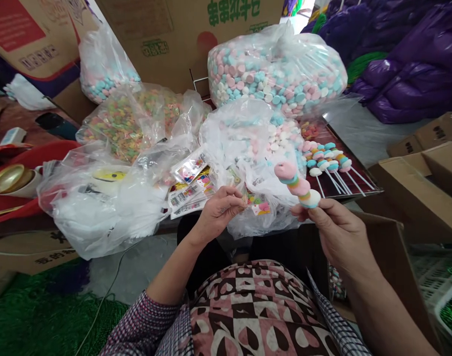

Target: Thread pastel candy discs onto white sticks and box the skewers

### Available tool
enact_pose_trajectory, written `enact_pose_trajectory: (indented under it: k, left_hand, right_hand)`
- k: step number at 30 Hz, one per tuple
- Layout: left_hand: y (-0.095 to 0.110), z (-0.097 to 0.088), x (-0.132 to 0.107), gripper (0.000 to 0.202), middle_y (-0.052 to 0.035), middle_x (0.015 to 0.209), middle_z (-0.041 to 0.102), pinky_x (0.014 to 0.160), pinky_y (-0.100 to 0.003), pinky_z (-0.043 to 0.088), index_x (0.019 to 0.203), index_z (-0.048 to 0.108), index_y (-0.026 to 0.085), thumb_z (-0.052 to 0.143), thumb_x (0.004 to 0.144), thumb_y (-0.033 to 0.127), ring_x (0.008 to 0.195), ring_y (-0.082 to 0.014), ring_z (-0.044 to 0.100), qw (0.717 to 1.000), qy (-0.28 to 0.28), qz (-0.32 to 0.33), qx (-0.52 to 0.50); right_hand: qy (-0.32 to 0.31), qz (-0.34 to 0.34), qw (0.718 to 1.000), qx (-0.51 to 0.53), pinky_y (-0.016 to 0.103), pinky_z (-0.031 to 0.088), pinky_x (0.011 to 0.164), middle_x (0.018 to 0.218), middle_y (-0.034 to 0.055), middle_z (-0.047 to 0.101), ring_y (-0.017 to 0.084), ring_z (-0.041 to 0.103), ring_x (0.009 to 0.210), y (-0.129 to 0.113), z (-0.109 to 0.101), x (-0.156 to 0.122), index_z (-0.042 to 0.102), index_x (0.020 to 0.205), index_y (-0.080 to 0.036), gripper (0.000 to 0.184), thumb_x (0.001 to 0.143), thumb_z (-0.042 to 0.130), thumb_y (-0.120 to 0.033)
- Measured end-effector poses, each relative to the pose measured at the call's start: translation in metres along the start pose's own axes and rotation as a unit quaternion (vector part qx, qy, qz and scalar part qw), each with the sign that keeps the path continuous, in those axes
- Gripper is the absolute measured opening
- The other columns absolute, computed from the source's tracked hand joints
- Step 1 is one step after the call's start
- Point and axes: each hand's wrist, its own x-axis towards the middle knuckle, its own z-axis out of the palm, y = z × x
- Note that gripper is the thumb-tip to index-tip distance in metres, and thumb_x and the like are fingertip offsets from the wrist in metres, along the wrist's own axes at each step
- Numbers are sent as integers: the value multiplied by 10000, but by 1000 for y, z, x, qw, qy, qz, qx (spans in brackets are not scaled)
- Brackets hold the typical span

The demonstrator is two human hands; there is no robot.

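Note:
My right hand (339, 227) grips a marshmallow skewer (298, 185), thumb and fingers closed just under its lowest piece. Pink, white and blue marshmallows alternate on it with orange and green gummy pieces, and it leans up to the left. To the left, my left hand (222, 210) is pinched at the fingertips; what sits between them, if anything, is too small to name. It hovers by an open plastic bag of printed wrappers (261, 205). Finished-looking marshmallow skewers (328, 158) lie in a pile beyond my right hand, white sticks pointing toward me.
A big bag of marshmallows (274, 74) stands at the back, with a bag of gummy candy (137, 118) to its left. Printed packets (191, 193) lie at the table's front. Cardboard boxes (426, 183) stand on the right. A red tray (11, 210) holds a gold bowl (11, 179).

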Motion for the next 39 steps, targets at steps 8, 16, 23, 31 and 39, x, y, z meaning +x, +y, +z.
enact_pose_trajectory:
  k: [8,16,23,31,39]
  left_hand:
    - [-2,6,-1,110,-45,989,623,849,-301,511,934,719,228,610,922,231,957,-149,624,1000,6,8,14]
    - [-5,6,-5,130,-52,984,625,852,-313,496,927,725,228,597,930,254,951,-158,620,1000,15,-9,1]
    - [-6,8,-7,113,-44,971,613,834,-293,492,931,714,217,602,927,234,928,-143,611,999,34,6,25]
    - [-6,16,-8,155,-57,957,640,817,-322,488,959,735,226,593,928,278,895,-172,615,995,53,-5,90]
    - [-4,22,-8,186,-59,956,644,795,-314,484,919,750,227,588,930,318,881,-171,612,993,57,-18,100]
  right_hand:
    - [-77,-4,994,-79,309,509,729,831,26,755,162,612,730,-6,31,0,674,908,-234,172,919,623,-397]
    - [-59,-19,993,-100,315,516,795,816,18,740,185,678,842,1,35,2,675,901,-236,173,919,623,-400]
    - [-73,-16,995,-70,279,480,682,811,5,718,140,560,678,7,39,2,674,906,-235,178,920,620,-404]
    - [-112,4,989,-93,305,503,776,870,15,714,181,636,832,11,38,1,703,909,-238,222,908,623,-445]
    - [-165,37,983,-77,306,498,769,834,11,685,186,617,810,17,39,-4,693,877,-233,300,921,580,-507]
